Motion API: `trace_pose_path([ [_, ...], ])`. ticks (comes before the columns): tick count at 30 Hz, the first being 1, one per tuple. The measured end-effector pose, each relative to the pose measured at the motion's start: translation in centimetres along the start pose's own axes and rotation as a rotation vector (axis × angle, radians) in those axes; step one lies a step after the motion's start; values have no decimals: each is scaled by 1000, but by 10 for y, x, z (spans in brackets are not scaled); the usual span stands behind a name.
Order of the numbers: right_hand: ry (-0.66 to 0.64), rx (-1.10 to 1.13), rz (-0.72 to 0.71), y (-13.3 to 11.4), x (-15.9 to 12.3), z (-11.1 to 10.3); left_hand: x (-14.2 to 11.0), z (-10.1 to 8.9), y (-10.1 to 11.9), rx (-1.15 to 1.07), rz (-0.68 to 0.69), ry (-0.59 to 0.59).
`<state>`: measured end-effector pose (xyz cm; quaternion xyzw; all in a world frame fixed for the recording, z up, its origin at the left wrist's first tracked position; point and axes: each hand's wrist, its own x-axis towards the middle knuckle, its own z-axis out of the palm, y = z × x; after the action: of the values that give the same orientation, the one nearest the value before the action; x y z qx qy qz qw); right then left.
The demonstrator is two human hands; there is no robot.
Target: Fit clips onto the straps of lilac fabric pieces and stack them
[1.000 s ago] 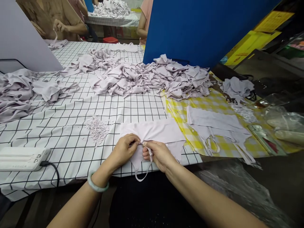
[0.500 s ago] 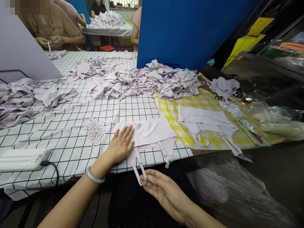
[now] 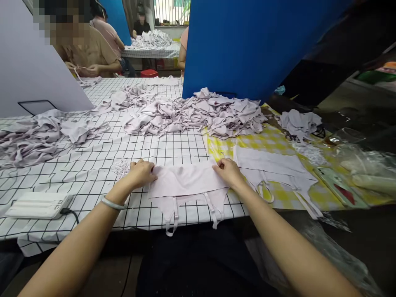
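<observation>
A pale pink camisole top (image 3: 185, 181) lies spread out before me, its straps toward me and partly over the table edge. My left hand (image 3: 142, 172) pinches its far left corner, fingers closed. At the far right corner my right hand (image 3: 228, 171) grips the same cloth between thumb and curled fingers. Another camisole (image 3: 272, 165) lies flat to the right on a yellow checked cloth (image 3: 244, 134). Small white scraps (image 3: 121, 167) are heaped just beyond my left hand.
Heaps of pale garments (image 3: 192, 111) lie beyond my hands, below a blue panel (image 3: 235, 45). A power bank (image 3: 40, 205) with a cable sits at left, a phone (image 3: 340, 187) at right. Across the checked table (image 3: 105, 161), a co-worker (image 3: 89, 53) handles cloth.
My left hand has gone from lying flat on the camisole to pinching its corner. My right hand has let go of the strap and moved up to the far right corner.
</observation>
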<state>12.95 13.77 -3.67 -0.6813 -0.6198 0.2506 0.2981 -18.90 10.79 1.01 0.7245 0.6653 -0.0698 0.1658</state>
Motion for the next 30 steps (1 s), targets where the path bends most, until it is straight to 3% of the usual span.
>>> trace_pose_path([
  [3, 61, 84, -4, 0, -17, -3, -13, -10, -3, -143, 40, 44],
  [6, 85, 400, 20, -3, -42, -19, -37, -18, -10, -598, 113, 45],
  [8, 71, 715, 41, -2, -58, -41, -48, -20, -10, -927, 160, 45],
  [10, 88, 903, 56, 2, -73, -75, -53, -22, 4, -1234, 218, 28],
  [12, 178, 932, 66, 12, -88, -116, -50, -24, 36, -1457, 253, -69],
  [16, 409, 853, 94, 53, -103, -197, -26, -22, 134, -1625, 239, -286],
  [19, 483, 815, 138, 92, -97, -233, 5, -13, 200, -1640, 277, -378],
  [24, 482, 747, 198, 153, -64, -245, 65, 5, 264, -1584, 276, -394],
  [30, 424, 544, 185, 199, -1, -230, 130, 13, 297, -1409, 141, -225],
])
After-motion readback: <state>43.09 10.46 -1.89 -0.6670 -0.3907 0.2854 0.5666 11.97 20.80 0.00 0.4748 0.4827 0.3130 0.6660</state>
